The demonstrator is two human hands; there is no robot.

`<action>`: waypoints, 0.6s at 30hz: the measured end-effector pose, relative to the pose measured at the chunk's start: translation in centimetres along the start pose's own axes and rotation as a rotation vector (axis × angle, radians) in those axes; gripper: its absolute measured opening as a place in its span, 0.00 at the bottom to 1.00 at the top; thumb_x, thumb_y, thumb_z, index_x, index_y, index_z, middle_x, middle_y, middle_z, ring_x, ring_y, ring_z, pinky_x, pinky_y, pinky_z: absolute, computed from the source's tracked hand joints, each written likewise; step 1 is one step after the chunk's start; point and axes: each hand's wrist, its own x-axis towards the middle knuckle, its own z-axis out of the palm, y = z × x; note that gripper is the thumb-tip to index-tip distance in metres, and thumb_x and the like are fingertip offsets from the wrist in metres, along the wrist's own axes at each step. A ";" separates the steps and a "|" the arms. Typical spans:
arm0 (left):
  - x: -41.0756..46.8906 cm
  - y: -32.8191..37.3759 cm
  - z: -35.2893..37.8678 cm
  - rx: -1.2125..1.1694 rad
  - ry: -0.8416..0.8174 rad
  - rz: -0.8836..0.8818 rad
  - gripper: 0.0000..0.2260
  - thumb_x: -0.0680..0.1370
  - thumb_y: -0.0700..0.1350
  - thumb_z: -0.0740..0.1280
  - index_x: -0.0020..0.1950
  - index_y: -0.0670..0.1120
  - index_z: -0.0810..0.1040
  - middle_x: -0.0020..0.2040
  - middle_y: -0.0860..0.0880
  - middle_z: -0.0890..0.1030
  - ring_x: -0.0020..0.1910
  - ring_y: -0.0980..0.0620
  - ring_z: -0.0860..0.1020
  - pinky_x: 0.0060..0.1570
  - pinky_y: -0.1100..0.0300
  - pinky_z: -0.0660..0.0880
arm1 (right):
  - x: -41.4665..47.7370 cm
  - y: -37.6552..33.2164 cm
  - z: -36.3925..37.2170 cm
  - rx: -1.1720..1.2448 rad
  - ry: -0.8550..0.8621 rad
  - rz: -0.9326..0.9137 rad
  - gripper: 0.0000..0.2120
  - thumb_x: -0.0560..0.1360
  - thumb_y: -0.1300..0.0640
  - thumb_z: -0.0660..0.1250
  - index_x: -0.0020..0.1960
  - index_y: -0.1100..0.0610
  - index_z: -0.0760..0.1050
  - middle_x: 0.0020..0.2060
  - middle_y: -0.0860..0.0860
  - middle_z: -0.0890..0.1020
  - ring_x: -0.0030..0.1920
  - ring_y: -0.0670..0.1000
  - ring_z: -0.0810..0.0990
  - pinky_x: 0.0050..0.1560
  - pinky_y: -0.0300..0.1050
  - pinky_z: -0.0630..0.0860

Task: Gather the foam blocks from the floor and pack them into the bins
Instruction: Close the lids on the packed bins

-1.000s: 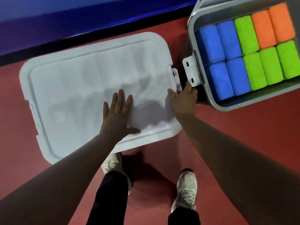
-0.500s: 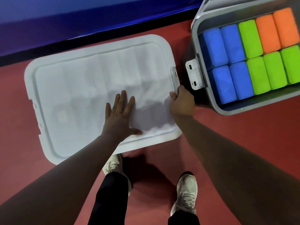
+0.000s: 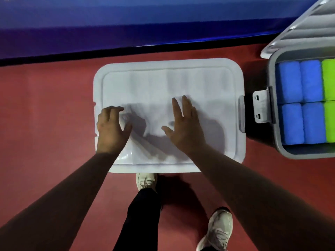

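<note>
Red floor, right hand flat on white lid, left hand loosely curled, grey bin beside

Likely a gym or play hall: a smooth red floor meets a blue wall.
</note>
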 end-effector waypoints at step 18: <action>0.4 -10.3 -0.1 -0.440 -0.061 -0.714 0.22 0.68 0.48 0.78 0.55 0.48 0.73 0.55 0.46 0.75 0.51 0.46 0.78 0.52 0.52 0.77 | 0.8 -1.1 5.9 -0.141 -0.117 0.128 0.52 0.67 0.36 0.72 0.81 0.48 0.47 0.80 0.53 0.41 0.79 0.54 0.39 0.75 0.65 0.40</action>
